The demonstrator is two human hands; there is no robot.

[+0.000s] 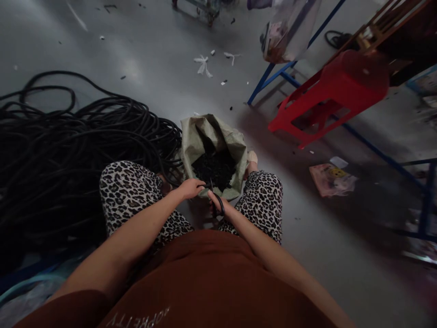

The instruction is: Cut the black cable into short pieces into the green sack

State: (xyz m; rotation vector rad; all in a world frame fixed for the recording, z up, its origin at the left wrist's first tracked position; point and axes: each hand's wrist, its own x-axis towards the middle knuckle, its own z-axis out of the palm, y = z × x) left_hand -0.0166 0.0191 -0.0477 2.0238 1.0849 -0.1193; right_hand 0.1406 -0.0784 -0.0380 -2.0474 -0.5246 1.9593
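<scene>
I sit with a grey-green woven sack [196, 141] open between my knees; it holds a heap of small black pieces [215, 169]. My left hand [191, 187] pinches a thin black tube that runs from the big coil of black hose [68, 150] on my left. My right hand [218, 202] grips black scissors [215, 200] by the handles, blades pointing up at the sack's near rim, right beside the left fingertips. Whether the blades touch the tube is too dark to tell.
A red plastic stool [334, 91] lies tipped against a blue metal frame [273, 75] at the right. A clear bag [290, 29] hangs above it. A pink packet [331, 178] and scraps of white paper [203, 65] lie on the grey floor.
</scene>
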